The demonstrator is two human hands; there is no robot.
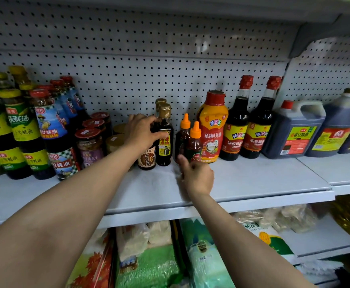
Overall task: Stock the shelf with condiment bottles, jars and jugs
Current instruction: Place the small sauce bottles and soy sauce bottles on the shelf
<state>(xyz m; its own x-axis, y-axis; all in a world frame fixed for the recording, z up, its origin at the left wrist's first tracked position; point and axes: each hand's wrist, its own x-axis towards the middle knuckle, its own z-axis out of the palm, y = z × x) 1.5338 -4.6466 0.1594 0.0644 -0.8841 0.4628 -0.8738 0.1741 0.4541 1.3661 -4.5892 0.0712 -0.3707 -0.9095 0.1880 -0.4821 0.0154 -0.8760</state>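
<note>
A small dark sauce bottle (pixel 147 156) with a brown round label stands mid-shelf (pixel 253 179), beside a gold-capped bottle (pixel 165 138). The left hand (pixel 141 132) covers its top, grip curled round it. The right hand (pixel 198 175) hovers near the orange-nozzled squeeze bottle (pixel 193 145), fingers loosely curled, empty.

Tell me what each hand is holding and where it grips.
The left hand grips a small dark sauce bottle round its shoulder. The right hand holds nothing.

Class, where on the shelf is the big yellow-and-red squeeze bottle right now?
The squeeze bottle stands mid-shelf, right of centre, between the orange-capped sauce bottles and two dark red-capped bottles.
</note>
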